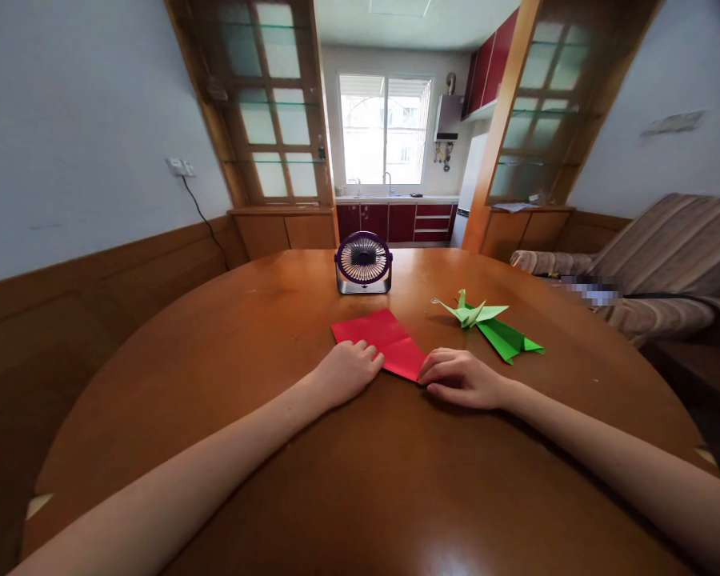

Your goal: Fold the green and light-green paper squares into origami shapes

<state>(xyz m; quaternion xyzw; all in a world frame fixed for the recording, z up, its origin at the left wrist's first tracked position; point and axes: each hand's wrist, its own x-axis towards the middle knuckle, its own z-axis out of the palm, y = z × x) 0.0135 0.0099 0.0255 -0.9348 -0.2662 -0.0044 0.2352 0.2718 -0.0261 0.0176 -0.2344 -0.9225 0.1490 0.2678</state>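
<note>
Rests curled left hand [351, 366] on near edge of red paper [396, 340], amid table [396, 480], and bent right hand [462, 380] at its right corner (cannot tell if pinching). Faces fan [363, 260] toward table's far edge, green paper bird [471, 316] toward right edge.

The paper [390, 336] before the purple fan [364, 258] is red, while right of the fan are a two-tone green bird [471, 317] and a brown-striped armchair [666, 248].
</note>
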